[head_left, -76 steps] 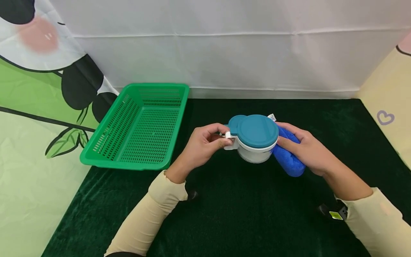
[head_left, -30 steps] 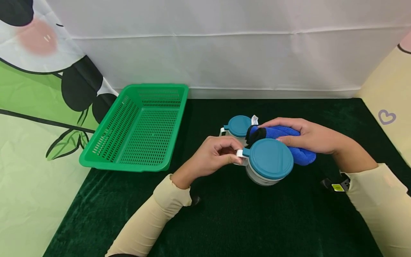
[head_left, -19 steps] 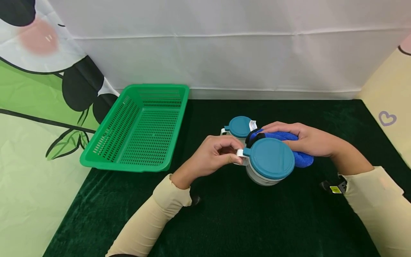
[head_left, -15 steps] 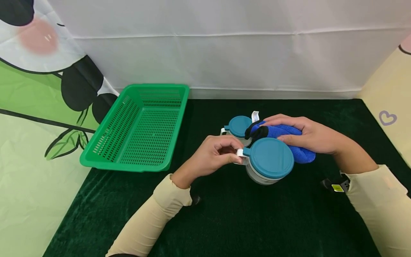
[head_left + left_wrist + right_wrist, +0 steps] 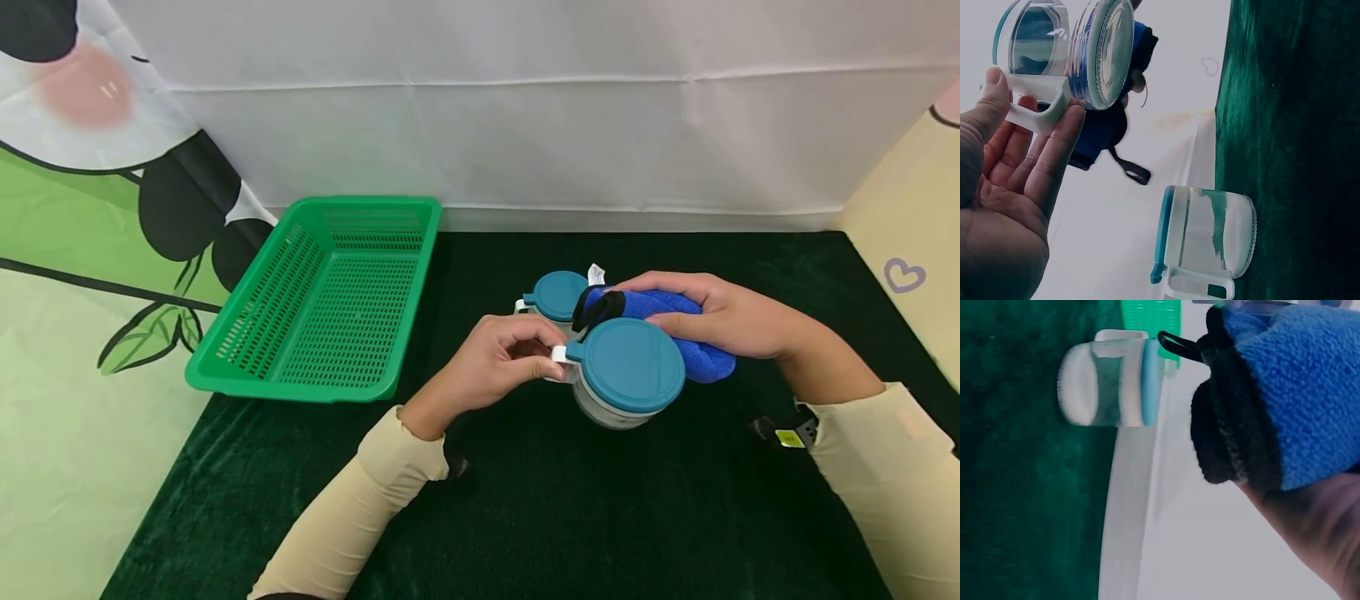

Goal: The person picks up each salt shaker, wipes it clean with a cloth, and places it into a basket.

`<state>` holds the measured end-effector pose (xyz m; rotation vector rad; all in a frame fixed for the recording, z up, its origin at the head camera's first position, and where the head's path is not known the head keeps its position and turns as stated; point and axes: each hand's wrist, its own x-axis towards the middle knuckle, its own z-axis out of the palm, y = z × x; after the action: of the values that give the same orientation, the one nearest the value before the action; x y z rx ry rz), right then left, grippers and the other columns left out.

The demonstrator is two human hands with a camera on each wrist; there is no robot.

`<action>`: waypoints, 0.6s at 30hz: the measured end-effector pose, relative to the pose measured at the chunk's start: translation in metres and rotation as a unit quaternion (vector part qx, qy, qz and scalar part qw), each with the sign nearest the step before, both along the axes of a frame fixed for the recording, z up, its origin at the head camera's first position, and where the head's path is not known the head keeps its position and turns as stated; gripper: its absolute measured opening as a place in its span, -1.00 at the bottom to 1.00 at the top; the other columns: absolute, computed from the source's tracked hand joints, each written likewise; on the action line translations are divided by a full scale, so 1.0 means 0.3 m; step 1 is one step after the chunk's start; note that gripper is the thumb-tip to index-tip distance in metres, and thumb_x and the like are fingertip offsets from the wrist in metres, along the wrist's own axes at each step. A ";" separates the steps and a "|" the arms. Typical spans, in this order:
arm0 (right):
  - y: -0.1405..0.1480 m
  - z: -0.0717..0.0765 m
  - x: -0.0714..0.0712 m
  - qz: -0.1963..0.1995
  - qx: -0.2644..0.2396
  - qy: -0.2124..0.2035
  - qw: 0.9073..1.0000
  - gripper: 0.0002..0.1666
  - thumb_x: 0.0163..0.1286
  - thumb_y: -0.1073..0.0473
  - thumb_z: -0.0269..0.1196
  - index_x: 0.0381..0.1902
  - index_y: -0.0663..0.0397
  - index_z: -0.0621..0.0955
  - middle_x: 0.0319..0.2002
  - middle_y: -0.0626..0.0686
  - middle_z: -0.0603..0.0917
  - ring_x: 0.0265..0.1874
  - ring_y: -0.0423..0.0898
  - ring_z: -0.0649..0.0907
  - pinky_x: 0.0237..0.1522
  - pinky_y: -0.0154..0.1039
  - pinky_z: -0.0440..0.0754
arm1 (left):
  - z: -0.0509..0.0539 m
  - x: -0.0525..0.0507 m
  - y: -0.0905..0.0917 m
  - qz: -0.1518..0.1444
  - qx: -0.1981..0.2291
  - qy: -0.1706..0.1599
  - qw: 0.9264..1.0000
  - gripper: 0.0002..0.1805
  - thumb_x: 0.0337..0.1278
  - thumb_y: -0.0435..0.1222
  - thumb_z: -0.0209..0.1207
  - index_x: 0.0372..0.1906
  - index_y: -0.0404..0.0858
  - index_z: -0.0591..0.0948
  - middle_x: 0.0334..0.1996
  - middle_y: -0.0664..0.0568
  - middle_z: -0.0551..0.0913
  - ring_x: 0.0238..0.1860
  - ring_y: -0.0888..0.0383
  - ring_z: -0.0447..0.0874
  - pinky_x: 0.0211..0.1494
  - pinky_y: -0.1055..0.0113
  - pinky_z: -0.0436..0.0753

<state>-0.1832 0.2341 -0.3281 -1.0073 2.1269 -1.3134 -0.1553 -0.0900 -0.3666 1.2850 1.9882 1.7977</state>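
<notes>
A clear jar with a round teal lid (image 5: 633, 365) is held off the table by its white handle (image 5: 1054, 109), which the left hand (image 5: 498, 362) pinches between thumb and fingers. The right hand (image 5: 720, 321) grips a bundled blue cloth (image 5: 705, 358) with black trim and presses it near the jar's far right side; the contact is partly hidden. In the right wrist view the cloth (image 5: 1310, 394) covers most of the fingers. Behind stands a second jar with a teal lid (image 5: 561, 295), upright on the table, white stuff (image 5: 1239, 231) in its base.
A green perforated basket (image 5: 292, 387) stands at the left rear of the dark green table cloth (image 5: 525, 517). White fabric (image 5: 525, 150) hangs behind the table, with printed fabric (image 5: 82, 417) on the left and a cream panel (image 5: 907, 217) on the right.
Since the earliest frame the held jar has come nearer and to the right, uncovering the second jar behind. The right hand has shifted the cloth slightly back and forth along the held jar.
</notes>
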 end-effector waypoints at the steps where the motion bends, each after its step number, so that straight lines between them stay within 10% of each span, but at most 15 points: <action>1: -0.001 0.006 0.001 -0.003 -0.002 0.007 1.000 -0.45 0.66 0.30 -0.04 0.53 -0.11 0.34 0.36 0.18 0.42 0.20 0.33 0.50 -0.05 0.18 0.67 | 0.000 -0.001 0.000 0.003 0.002 0.002 1.000 -0.85 0.22 -0.59 0.29 -0.14 -0.41 0.66 -0.16 -0.09 0.68 -0.19 0.03 0.69 -0.08 0.13 0.77; 9: -0.006 -0.039 0.010 -0.010 -0.024 -0.034 0.999 -0.46 0.69 0.29 -0.10 0.53 -0.07 0.33 0.39 0.21 0.38 0.24 0.33 0.47 0.02 0.21 0.65 | -0.001 -0.002 0.001 -0.011 0.009 -0.007 1.000 -0.86 0.24 -0.61 0.26 -0.14 -0.44 0.65 -0.13 -0.15 0.68 -0.15 0.01 0.70 -0.04 0.11 0.77; 18: -0.002 0.026 0.004 -0.036 -0.025 -0.009 0.999 -0.44 0.68 0.26 -0.07 0.55 -0.13 0.31 0.36 0.18 0.39 0.20 0.31 0.49 -0.05 0.15 0.71 | 0.012 -0.004 -0.001 0.006 0.012 0.011 1.000 -0.85 0.23 -0.61 0.29 -0.14 -0.42 0.66 -0.16 -0.11 0.69 -0.22 -0.03 0.67 -0.09 0.13 0.77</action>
<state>-0.1821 0.2335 -0.3203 -0.9430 2.1438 -1.4102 -0.1567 -0.0902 -0.3629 1.3078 1.9962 1.8273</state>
